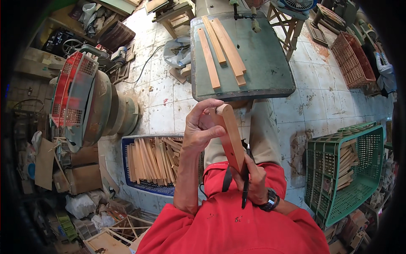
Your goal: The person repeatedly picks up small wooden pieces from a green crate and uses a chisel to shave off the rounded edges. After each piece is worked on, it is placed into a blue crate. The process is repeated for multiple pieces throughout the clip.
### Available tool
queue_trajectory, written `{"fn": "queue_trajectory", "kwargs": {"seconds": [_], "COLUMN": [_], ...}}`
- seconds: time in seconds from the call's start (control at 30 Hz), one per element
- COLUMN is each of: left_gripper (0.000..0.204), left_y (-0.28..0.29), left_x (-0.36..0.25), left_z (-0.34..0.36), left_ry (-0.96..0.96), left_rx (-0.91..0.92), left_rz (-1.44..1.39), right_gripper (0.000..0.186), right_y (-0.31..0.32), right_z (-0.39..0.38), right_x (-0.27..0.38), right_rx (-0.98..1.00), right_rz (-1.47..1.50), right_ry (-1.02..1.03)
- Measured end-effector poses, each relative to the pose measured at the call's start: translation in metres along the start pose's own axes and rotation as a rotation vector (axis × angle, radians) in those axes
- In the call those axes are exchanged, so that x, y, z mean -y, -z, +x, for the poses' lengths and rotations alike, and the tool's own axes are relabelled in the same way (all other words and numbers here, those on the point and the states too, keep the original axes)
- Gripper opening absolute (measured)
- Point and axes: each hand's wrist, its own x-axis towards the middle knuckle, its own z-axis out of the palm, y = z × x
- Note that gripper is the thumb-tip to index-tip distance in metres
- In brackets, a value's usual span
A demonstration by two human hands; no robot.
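Note:
My left hand (199, 129) grips the upper end of a wooden piece (231, 135) with a rounded tip, thumb across it and fingers curled behind. Lower down, my right hand (253, 181) is closed round the same piece, which is held upright and slightly tilted above my lap. A thin dark object runs beside the right hand; I cannot make out whether it is held. Beyond the wood, several long wooden strips (222, 53) lie on a green padded table (270, 72).
A blue crate (127, 169) full of wooden sticks stands at left, a green crate (317, 169) with more at right. A machine with a red guard (67, 93) is at left. A red crate (349, 61) and a fan (296, 5) are at upper right.

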Motion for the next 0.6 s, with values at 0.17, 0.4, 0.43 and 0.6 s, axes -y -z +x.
{"fn": "queue_trajectory", "kwargs": {"seconds": [0.17, 0.4, 0.43, 0.6], "left_gripper": [0.058, 0.055, 0.055, 0.061], "left_y": [0.012, 0.025, 0.021, 0.011], "left_x": [0.009, 0.018, 0.017, 0.008], "left_z": [0.002, 0.0, 0.002, 0.001], "left_ry": [0.016, -0.042, -0.067, -0.049], "left_rx": [-0.006, 0.084, 0.096, 0.136], "left_rz": [-0.088, -0.09, -0.1, -0.25], "right_gripper": [0.059, 0.059, 0.058, 0.05], "right_y": [-0.005, 0.008, 0.015, 0.015], "right_z": [0.002, 0.018, 0.025, 0.025], "right_x": [-0.003, 0.001, 0.003, -0.003], "right_rx": [-0.016, 0.18, 0.256, 0.406], "right_rz": [-0.017, 0.446, 0.719, 1.061], "right_ry": [0.004, -0.248, -0.442, -0.65]}}
